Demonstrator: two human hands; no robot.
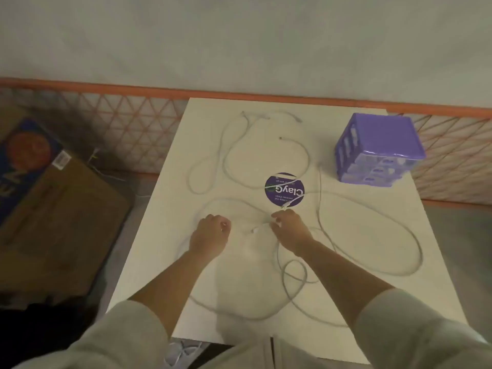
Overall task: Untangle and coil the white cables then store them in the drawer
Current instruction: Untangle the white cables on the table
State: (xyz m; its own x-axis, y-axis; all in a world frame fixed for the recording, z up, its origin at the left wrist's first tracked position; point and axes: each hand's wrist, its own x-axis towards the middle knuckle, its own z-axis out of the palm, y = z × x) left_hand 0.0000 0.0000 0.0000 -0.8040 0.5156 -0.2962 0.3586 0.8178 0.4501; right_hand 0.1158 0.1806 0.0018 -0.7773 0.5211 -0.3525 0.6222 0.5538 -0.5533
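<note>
Several white cables lie in loose loops across the white table (399, 302). One far cable (226, 161) loops at the back. A long cable (415, 243) sweeps round on the right. A near cable (292, 275) curls between my forearms. My left hand (210, 235) rests on the table with curled fingers pinching a cable. My right hand (288, 230) pinches a cable near a connector end (254, 230) in the middle. The purple drawer unit (378, 150) stands at the back right, its drawers shut.
A round purple sticker (284, 191) lies at the table's middle under a cable. A large cardboard box (53, 209) sits on the floor to the left. An orange mesh fence (127, 121) runs behind the table along the wall.
</note>
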